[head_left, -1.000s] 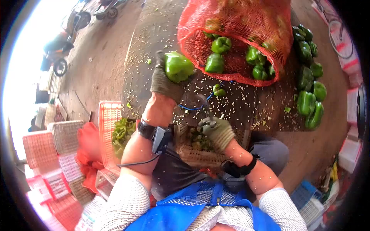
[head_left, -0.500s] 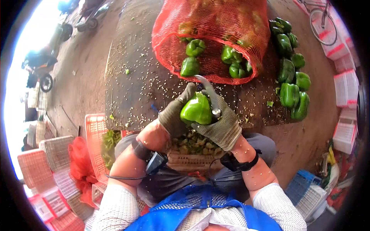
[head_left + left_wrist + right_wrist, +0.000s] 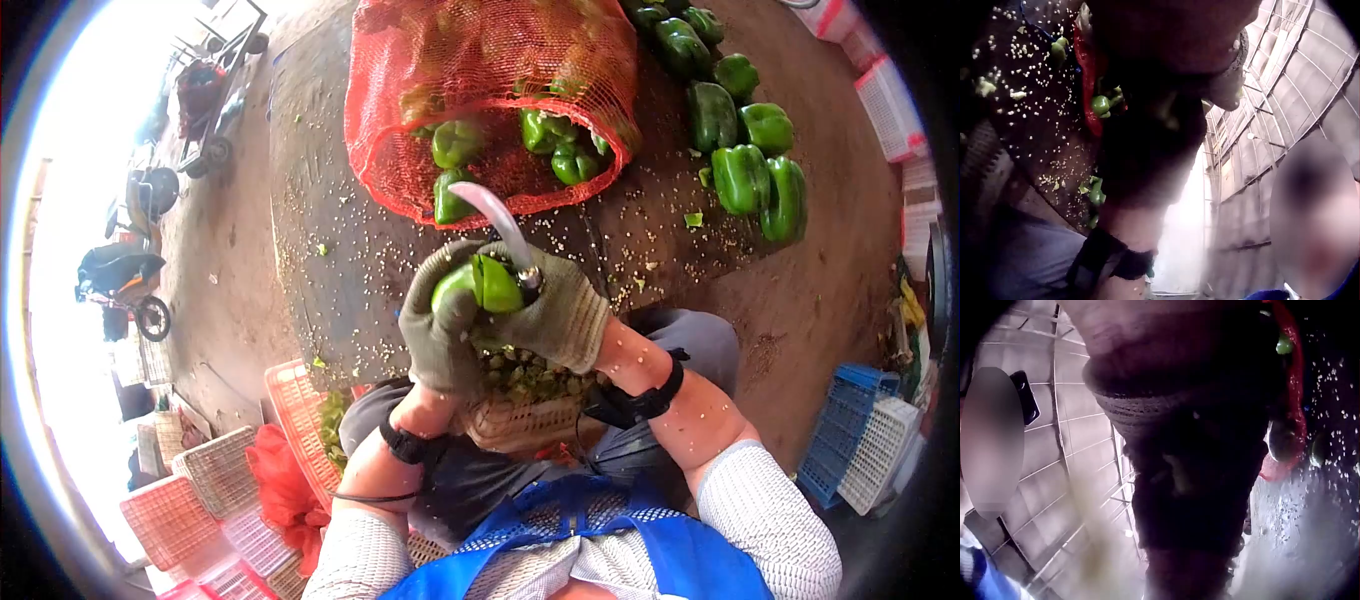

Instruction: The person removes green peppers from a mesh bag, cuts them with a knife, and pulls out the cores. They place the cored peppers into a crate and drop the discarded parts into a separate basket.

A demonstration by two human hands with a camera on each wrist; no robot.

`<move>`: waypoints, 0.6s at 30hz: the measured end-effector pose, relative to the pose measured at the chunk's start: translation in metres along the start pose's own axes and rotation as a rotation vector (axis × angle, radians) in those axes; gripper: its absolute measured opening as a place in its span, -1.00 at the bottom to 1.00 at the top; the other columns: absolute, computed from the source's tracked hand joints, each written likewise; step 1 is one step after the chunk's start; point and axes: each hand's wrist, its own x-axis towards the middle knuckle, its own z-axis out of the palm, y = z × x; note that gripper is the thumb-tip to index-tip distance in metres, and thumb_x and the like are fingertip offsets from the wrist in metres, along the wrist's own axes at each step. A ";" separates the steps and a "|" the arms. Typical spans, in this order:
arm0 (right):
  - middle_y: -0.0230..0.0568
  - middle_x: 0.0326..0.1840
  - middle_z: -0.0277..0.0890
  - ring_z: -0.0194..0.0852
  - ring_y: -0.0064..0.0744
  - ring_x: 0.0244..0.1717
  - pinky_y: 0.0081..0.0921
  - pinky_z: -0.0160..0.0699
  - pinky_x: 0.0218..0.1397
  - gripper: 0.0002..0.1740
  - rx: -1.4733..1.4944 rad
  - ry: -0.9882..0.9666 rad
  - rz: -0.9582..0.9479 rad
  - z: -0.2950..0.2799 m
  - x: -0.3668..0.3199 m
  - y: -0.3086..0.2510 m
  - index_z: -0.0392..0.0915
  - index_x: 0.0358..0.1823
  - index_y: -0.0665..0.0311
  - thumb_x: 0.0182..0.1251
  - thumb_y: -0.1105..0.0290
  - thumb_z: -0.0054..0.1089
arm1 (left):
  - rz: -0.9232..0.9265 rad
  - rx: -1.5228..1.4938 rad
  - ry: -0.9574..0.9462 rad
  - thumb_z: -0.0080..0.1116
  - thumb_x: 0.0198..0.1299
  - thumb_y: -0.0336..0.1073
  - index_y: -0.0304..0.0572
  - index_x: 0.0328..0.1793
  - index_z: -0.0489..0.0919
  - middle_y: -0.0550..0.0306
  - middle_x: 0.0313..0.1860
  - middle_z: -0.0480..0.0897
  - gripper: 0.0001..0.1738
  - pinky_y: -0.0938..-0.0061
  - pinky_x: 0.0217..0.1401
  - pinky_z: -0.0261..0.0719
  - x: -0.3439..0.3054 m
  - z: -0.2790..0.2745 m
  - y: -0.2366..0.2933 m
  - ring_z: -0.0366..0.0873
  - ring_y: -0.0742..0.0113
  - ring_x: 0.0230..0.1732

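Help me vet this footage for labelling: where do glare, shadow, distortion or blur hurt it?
Head: fisheye bending, black corners, left edge blown out; curved knife readable.
Left wrist: left hand nearly black against glare, blurred oval lower right.
Right wrist: right hand equally dark, haze over the table, blurred oval at left.

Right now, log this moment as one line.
left hand: grips split green pepper | right hand: holds curved knife, blade upward past fingers | red mesh bag: peppers inside

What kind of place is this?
It looks like a vegetable packing spot, maybe at a market: there are green peppers, a big red net bag and stacked plastic crates.
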 end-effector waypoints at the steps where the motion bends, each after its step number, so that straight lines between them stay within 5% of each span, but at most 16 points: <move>1: -0.17 -0.12 0.66 0.68 -0.32 -0.15 -0.37 0.65 -0.04 -0.45 0.070 0.085 0.017 0.006 0.001 0.007 0.55 0.06 0.20 0.03 0.24 0.56 | -0.034 -0.035 0.029 0.28 0.23 0.27 -0.33 0.28 0.50 0.08 0.04 0.65 -0.20 0.40 0.14 0.59 0.004 -0.001 -0.003 0.61 0.32 0.03; 5: -0.10 -0.15 0.65 0.68 -0.15 -0.19 -0.32 0.66 -0.08 -0.57 -0.216 0.196 -0.074 0.019 0.000 0.011 0.54 0.03 0.21 0.12 0.32 0.40 | -0.358 -0.629 0.246 0.11 0.29 0.36 -0.15 0.02 0.54 0.08 -0.22 0.64 -0.33 0.28 -0.11 0.70 0.027 -0.005 -0.012 0.66 0.22 -0.23; 8: -0.08 -0.15 0.64 0.67 -0.12 -0.17 -0.33 0.65 -0.07 -0.53 -0.424 0.185 -0.218 0.022 -0.002 0.009 0.52 0.09 0.21 0.11 0.34 0.38 | -0.525 -0.835 0.076 0.04 0.19 0.50 -0.08 -0.07 0.54 0.10 -0.27 0.65 -0.26 0.22 -0.15 0.73 0.031 -0.011 -0.005 0.68 0.19 -0.27; 10: -0.08 -0.14 0.64 0.67 -0.13 -0.16 -0.34 0.64 -0.07 -0.47 -0.270 0.121 -0.224 0.022 -0.005 -0.001 0.51 0.15 0.22 0.11 0.36 0.39 | -0.615 -0.950 -0.066 0.03 0.16 0.54 -0.09 -0.07 0.54 0.10 -0.28 0.65 -0.22 0.21 -0.15 0.73 0.036 -0.018 -0.004 0.68 0.19 -0.27; 13: -0.09 0.01 0.64 0.67 -0.31 0.00 -0.46 0.63 0.08 -0.32 -0.106 -0.003 -0.199 0.020 -0.003 0.016 0.37 0.36 0.26 0.16 0.45 0.37 | -0.672 -0.990 -0.007 0.00 0.09 0.61 -0.15 -0.01 0.54 0.03 -0.24 0.66 -0.11 0.20 -0.12 0.74 0.041 -0.028 -0.023 0.69 0.17 -0.25; 14: -0.13 0.03 0.65 0.66 -0.35 0.02 -0.46 0.63 0.11 -0.33 0.072 -0.017 0.011 0.013 -0.004 0.012 0.38 0.36 0.27 0.17 0.46 0.36 | -0.668 -0.986 0.028 -0.01 0.06 0.63 -0.18 0.02 0.54 0.01 -0.21 0.67 -0.06 0.20 -0.12 0.74 0.044 -0.026 -0.023 0.69 0.16 -0.25; 17: -0.19 -0.11 0.65 0.58 -0.57 -0.47 -0.58 0.59 -0.45 -0.39 0.421 -0.022 0.378 0.003 -0.004 -0.004 0.38 0.33 0.34 0.22 0.50 0.29 | -0.610 -0.901 0.119 0.05 0.11 0.56 -0.18 0.12 0.52 -0.01 -0.07 0.66 -0.10 0.13 0.11 0.66 0.046 -0.029 -0.018 0.65 0.09 -0.06; 18: -0.19 -0.17 0.64 0.50 -0.59 -0.57 -0.60 0.50 -0.54 -0.40 0.501 -0.048 0.354 0.002 -0.005 -0.006 0.37 0.33 0.34 0.23 0.51 0.27 | -0.558 -0.973 0.067 0.05 0.14 0.54 -0.16 0.15 0.53 -0.01 -0.04 0.65 -0.12 0.07 0.22 0.59 0.043 -0.033 -0.021 0.63 0.04 0.02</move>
